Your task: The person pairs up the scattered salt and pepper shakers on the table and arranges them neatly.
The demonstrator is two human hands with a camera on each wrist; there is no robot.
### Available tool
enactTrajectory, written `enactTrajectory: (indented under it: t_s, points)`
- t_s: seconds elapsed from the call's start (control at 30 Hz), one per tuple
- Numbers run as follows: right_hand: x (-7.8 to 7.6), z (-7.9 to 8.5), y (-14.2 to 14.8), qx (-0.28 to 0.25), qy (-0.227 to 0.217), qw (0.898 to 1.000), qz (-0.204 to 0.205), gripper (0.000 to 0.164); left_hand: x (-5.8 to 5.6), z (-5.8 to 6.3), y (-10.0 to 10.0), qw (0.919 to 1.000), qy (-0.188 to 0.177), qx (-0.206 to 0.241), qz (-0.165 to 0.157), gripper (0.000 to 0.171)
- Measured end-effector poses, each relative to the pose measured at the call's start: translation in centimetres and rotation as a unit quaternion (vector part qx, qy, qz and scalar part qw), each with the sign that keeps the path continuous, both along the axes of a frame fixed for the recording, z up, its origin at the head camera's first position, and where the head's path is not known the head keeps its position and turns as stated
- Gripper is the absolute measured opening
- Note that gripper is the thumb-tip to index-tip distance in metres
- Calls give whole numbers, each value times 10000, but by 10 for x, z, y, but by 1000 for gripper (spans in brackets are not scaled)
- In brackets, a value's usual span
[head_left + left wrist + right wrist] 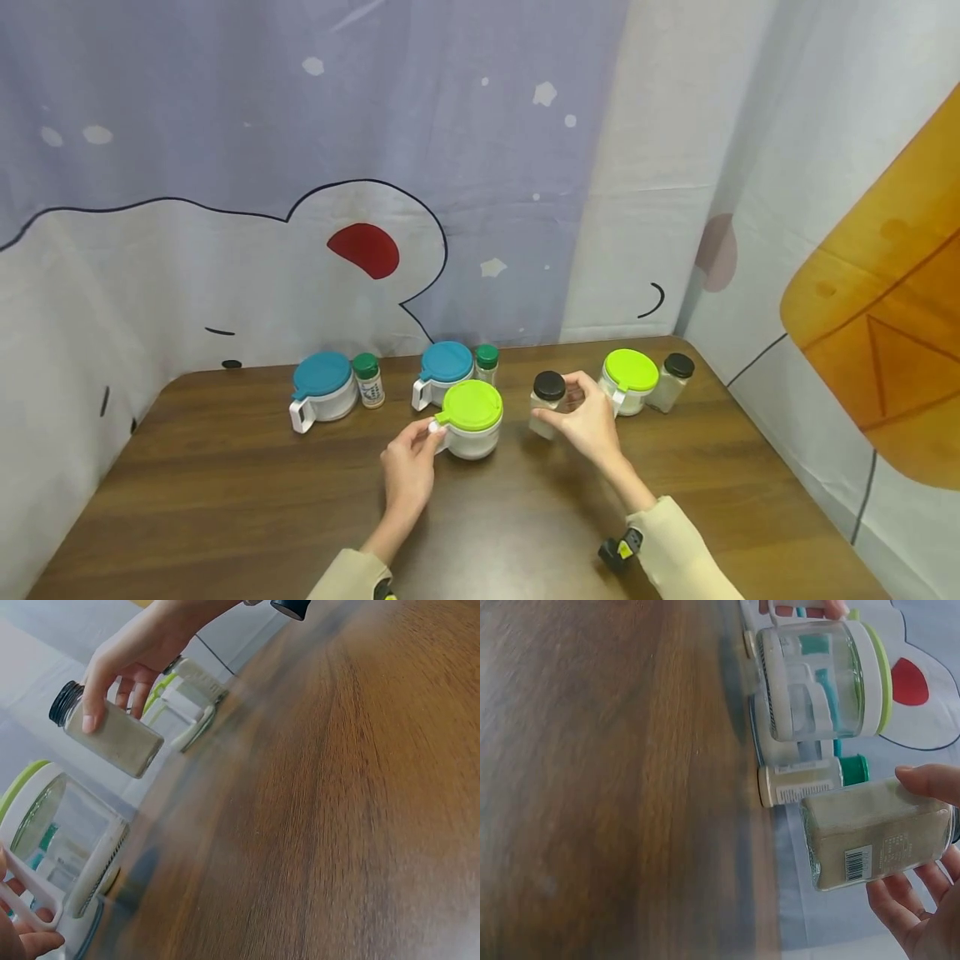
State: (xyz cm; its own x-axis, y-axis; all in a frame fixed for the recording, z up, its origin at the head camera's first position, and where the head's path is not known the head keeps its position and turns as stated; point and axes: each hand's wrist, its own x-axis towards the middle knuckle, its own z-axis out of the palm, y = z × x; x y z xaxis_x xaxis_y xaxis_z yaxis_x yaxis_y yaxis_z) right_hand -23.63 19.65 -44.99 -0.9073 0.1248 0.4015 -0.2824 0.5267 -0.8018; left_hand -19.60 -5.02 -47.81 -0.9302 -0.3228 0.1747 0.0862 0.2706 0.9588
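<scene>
Two things held above table (pixel 225 500): green-lidded jar (pixel 471 421), handle (pixel 41 889) pinched by left hand (pixel 410 467); black-capped bottle (pixel 877 838), sides pinched by right hand (pixel 594 425). Both apparently glass: stiff, breakable, probably slippery. Bottle looks well filled, likely heavier; best held by flat sides.

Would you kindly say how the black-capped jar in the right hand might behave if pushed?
The jar looks like smooth glass, so it may slip. Its flat sides should resist rolling. Being taller than wide, it might tip.
</scene>
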Motion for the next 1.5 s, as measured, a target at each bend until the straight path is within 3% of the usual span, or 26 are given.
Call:
enactTrajectory:
  t_s: [0.57,1.5]
  points:
    - [-3,-3,-24,234,80,9997,45,50,7,2,-21,9997,-195,16,114,24]
    - [-9,-6,-61,-83,53,9987,497,50,18,1,-44,9986,-38,-98,512,23]
